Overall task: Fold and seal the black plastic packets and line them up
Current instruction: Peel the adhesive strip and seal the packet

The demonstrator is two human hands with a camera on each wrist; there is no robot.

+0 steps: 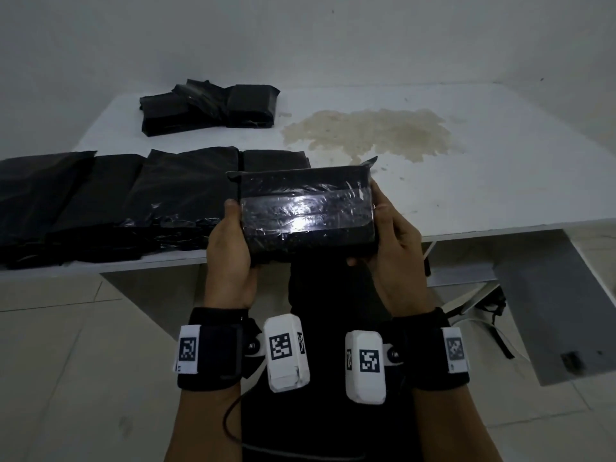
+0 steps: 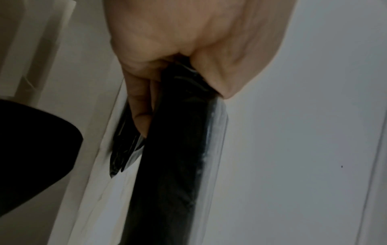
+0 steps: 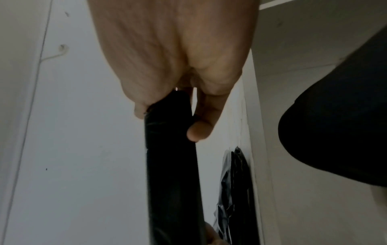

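A folded black plastic packet (image 1: 306, 211) with a glossy taped face is held up above the table's front edge, between both hands. My left hand (image 1: 230, 241) grips its left end, thumb on top. My right hand (image 1: 388, 235) grips the right end, fingers curled under. In the left wrist view the packet (image 2: 173, 149) runs edge-on away from the hand (image 2: 144, 106). In the right wrist view the packet (image 3: 173, 165) is edge-on too, pinched by the hand (image 3: 199, 129). A row of black packets (image 1: 133, 201) lies flat along the table's left front.
A loose heap of black packets (image 1: 206, 108) sits at the back left of the white table (image 1: 500, 181). A yellowish stain (image 1: 366, 131) spreads over the table's middle. Below are my dark-clothed legs (image 1: 333, 295), a tiled floor and a grey panel (image 1: 560, 305) at right.
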